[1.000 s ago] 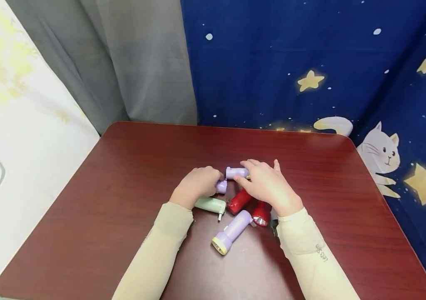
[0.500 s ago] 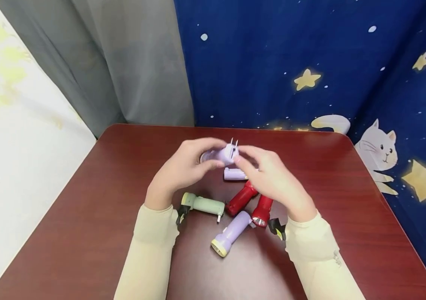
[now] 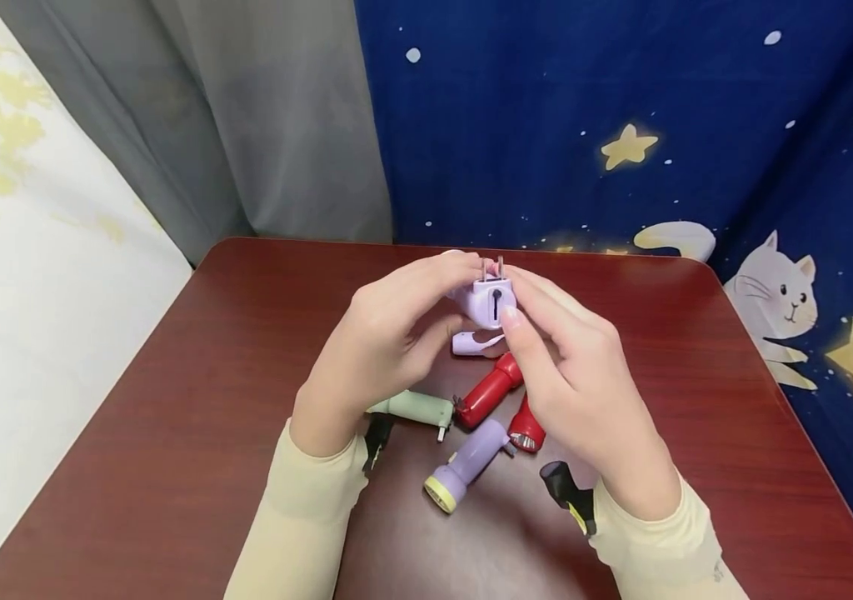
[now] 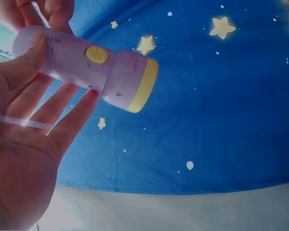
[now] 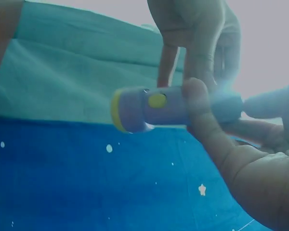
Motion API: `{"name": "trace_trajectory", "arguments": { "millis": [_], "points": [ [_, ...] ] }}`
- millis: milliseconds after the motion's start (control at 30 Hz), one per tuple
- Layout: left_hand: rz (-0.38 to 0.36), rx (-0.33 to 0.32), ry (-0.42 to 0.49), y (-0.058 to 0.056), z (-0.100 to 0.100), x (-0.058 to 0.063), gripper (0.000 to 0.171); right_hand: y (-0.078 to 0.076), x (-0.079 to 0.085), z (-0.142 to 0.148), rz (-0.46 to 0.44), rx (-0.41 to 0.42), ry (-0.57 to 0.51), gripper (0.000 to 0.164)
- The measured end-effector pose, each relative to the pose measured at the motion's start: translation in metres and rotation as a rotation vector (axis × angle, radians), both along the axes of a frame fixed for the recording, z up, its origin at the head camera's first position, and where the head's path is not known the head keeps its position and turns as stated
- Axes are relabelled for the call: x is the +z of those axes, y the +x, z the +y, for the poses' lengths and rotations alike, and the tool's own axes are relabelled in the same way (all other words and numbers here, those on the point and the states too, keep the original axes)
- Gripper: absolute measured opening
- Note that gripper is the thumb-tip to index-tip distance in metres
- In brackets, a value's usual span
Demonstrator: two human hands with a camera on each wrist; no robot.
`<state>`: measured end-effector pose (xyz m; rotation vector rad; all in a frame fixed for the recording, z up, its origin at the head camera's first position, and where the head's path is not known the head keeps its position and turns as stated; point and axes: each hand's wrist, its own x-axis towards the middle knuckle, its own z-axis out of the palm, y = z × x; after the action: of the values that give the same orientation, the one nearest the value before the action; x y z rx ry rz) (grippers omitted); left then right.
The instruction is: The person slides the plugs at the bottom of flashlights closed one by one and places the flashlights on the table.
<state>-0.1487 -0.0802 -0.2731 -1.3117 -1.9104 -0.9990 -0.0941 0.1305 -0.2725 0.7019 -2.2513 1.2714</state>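
Observation:
In the head view my left hand (image 3: 389,333) holds a lavender flashlight (image 3: 490,307) above the table, thumb below and fingers over the top. Its rear end faces the head camera, with two metal plug prongs (image 3: 492,270) standing out and a dark slot beneath them. My right hand (image 3: 576,375) pinches that rear end between thumb and fingers. The left wrist view shows the flashlight's body (image 4: 77,60), yellow switch (image 4: 97,54) and yellow lamp rim (image 4: 144,86). In the right wrist view the same flashlight (image 5: 166,107) lies sideways, its rear end partly hidden by fingers.
Below the hands lie a pale green flashlight (image 3: 419,408), a red flashlight (image 3: 488,393), a second red one (image 3: 526,429) partly behind my right hand, and a purple one with a yellow rim (image 3: 471,458). Another lavender flashlight (image 3: 468,343) lies behind them on the brown table (image 3: 172,417).
My left hand has picked the lavender flashlight up from the table. My right hand has come to its rear end, and both hands have shifted slightly right since half a second ago.

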Motion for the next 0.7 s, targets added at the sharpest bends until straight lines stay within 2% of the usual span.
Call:
{"name": "trace_trajectory", "arguments": {
  "millis": [100, 267, 367, 467, 700],
  "points": [
    [0.036, -0.013, 0.013, 0.003, 0.001, -0.001, 0.037, 0.005, 0.001, -0.003, 0.016, 0.001, -0.097, 0.041],
    [0.041, -0.028, -0.011, 0.005, 0.003, -0.001, 0.039, 0.009, 0.005, -0.004, -0.063, 0.008, -0.237, 0.034],
    [0.045, -0.038, -0.017, 0.007, 0.005, 0.000, 0.039, 0.011, 0.005, -0.004, -0.083, 0.000, -0.272, 0.030],
    [0.048, -0.046, -0.011, 0.009, 0.006, 0.001, 0.038, 0.012, 0.006, -0.004, -0.065, -0.010, -0.285, 0.028],
    [0.041, -0.049, -0.014, 0.013, 0.006, 0.003, 0.041, 0.013, 0.006, -0.006, -0.072, 0.015, -0.345, 0.026]
  ]
}}
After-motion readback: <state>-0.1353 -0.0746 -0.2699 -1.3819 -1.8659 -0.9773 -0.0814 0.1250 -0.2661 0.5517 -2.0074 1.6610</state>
